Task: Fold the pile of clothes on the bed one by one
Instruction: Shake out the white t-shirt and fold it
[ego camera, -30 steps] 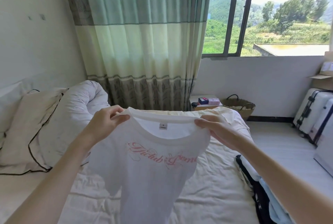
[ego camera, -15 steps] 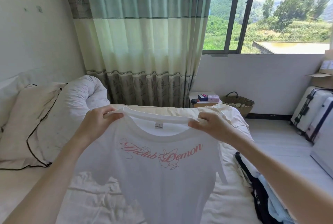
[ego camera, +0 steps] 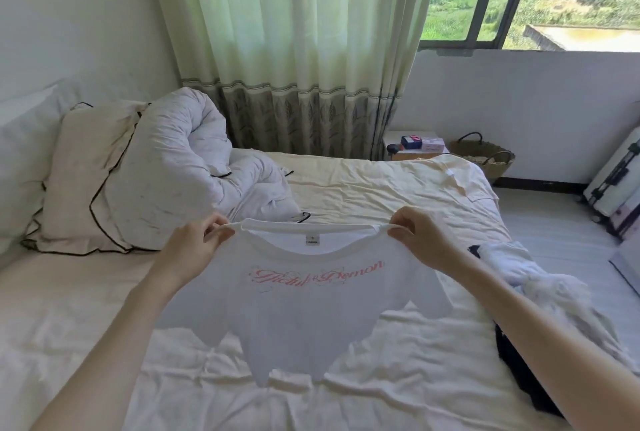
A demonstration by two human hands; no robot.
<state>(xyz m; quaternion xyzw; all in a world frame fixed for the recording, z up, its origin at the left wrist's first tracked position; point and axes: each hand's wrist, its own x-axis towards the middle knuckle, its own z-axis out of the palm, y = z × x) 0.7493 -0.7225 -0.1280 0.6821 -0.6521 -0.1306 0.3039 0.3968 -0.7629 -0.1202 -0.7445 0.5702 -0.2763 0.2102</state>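
The white T-shirt (ego camera: 298, 295) was held in the air above the middle of the bed (ego camera: 363, 188), nearer its near edge than its far edge, with the hem hanging just above or lightly on the sheet; contact could not be confirmed. Compared with one second before, the shirt had been lowered from chest height towards the mattress, and the body had opened out flat, so the pink lettering now read across without creases. This indicated that the spreading step was nearly complete and that laying the shirt down was the probable next step.

The collar pointed towards the far edge of the bed and the curtain (ego camera: 294, 49); the hem pointed towards the person. The long axis ran collar to hem, hanging downward, with the printed front facing the person.

The left hand (ego camera: 194, 250) pinched the left shoulder seam between thumb and fingers. The right hand (ego camera: 419, 240) pinched the right shoulder seam likewise.

The pile of clothes (ego camera: 533, 295) lay along the right edge of the bed, unfolded.
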